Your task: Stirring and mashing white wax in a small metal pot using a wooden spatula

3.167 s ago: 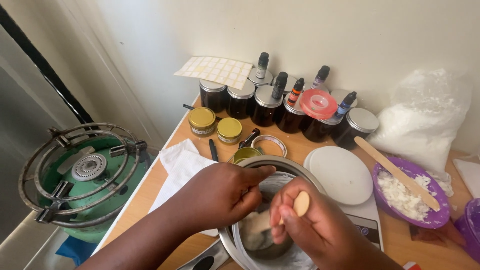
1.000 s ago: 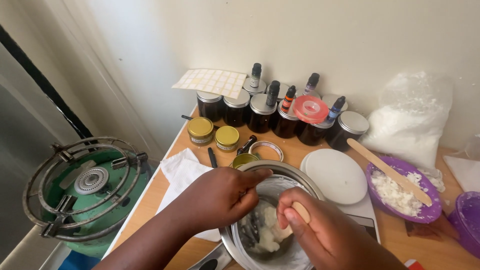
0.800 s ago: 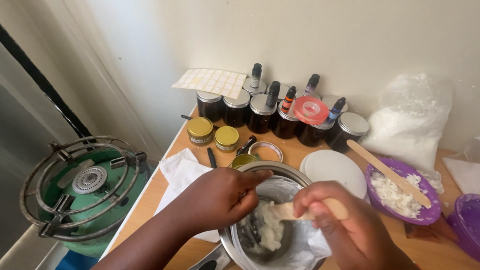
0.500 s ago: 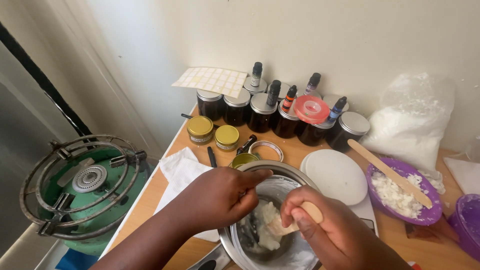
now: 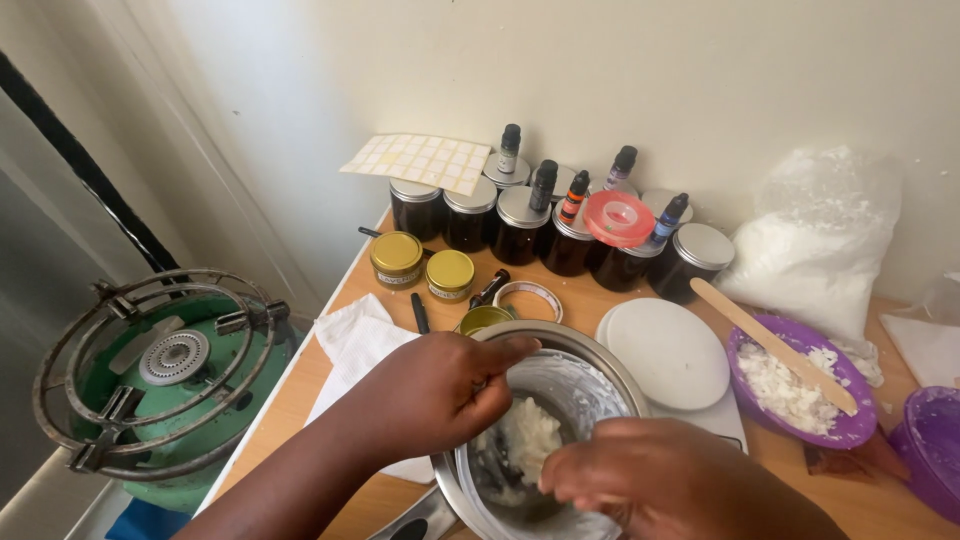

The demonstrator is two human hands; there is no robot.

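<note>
In the head view, the left hand [image 5: 435, 390] is gripping the near-left rim of a metal bowl [image 5: 590, 352], thumb hooked over the edge — fingers clenched on it. Just right of that grip, white waxy lumps [image 5: 527, 437] are lying inside the bowl. The right hand [image 5: 660, 478] is hovering over the bowl's right side, curled — whether it is grasping anything cannot be told. Beyond the bowl, a white round scale [image 5: 667, 352] is sitting.
</note>
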